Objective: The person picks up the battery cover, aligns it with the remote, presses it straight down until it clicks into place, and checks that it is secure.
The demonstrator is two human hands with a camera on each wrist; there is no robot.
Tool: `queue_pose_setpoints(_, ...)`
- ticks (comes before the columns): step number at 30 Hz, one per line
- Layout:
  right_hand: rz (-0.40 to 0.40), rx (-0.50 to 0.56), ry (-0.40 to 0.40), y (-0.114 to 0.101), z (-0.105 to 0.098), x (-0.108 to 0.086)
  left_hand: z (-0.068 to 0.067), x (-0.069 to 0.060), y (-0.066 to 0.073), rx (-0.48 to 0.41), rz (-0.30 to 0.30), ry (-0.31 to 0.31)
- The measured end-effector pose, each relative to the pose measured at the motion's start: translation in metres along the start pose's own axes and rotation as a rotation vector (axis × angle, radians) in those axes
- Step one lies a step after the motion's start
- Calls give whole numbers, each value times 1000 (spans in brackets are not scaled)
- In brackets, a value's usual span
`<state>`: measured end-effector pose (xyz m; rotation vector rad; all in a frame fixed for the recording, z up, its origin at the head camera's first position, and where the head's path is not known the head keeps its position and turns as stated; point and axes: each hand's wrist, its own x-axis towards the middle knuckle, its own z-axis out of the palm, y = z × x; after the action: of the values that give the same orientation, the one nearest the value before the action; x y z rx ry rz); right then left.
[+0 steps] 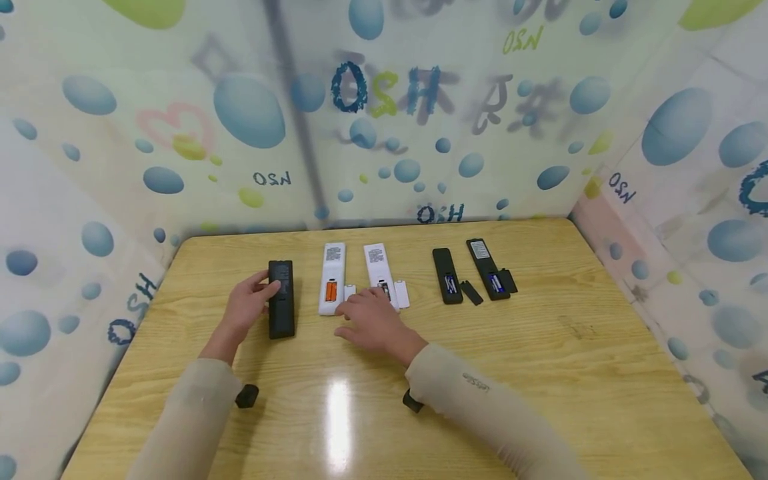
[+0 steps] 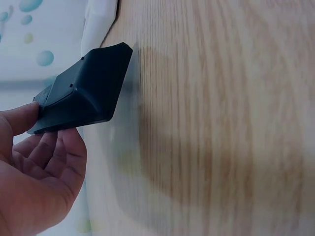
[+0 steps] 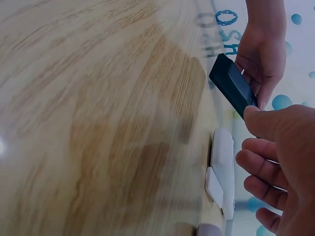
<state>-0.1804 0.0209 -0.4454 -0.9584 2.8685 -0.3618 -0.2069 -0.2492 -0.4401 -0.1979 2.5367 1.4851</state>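
My left hand (image 1: pixel 247 303) pinches a black remote (image 1: pixel 281 300) by its upper part, thumb on the face with the raised cover. In the left wrist view the left hand (image 2: pixel 44 167) holds the remote (image 2: pixel 86 91) tilted above the table. My right hand (image 1: pixel 373 321) hovers near the two white remotes, its fingers loosely bent and holding nothing. From the right wrist view, the right hand (image 3: pixel 285 162) has relaxed, spread fingers; its thumb overlaps the end of the black remote (image 3: pixel 234 83), and contact cannot be told.
A white remote (image 1: pixel 333 267) with orange batteries and another white remote (image 1: pixel 377 261) lie beside their covers. To the right are two black remotes (image 1: pixel 442 267) (image 1: pixel 480 250) with batteries showing and covers alongside. The wooden table (image 1: pixel 540 373) meets patterned walls.
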Motion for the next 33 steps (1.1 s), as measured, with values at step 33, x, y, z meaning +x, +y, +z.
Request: queue_pose_setpoints(33, 17, -25, -30, -12, 6, 9, -9, 12, 0, 451, -112, 154)
